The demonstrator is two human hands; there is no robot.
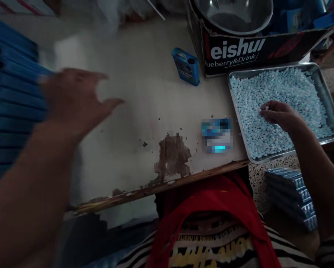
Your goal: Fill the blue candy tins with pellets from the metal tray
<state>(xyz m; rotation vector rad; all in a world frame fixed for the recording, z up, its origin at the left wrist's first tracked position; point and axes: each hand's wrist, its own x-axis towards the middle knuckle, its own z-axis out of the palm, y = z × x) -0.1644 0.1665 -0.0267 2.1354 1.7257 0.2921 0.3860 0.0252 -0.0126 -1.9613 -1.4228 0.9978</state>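
My left hand [74, 98], smeared by motion, hangs over the left side of the table with thumb and fingers spread and nothing between them. Close beside it stand stacked blue containers [19, 108] with dark round openings. On the right, my right hand [277, 113] pinches at least one small pale tablet above a metal tray [241, 123] heaped with white and light-blue tablets [289, 89]. One blue flat box [188, 69] stands on the table near the carton. A pixelated blue-and-white object [217, 136] with a bright cyan patch sits left of the tray; its kind is unclear.
A black printed carton [231, 50] at the back right bears a steel bowl [236, 18] and blue items. The table's front edge [128, 195] is chipped wood. Below the tray lies a stack of wrapped blue packs [291, 195]. Clear plastic [108, 13] lies at the back.
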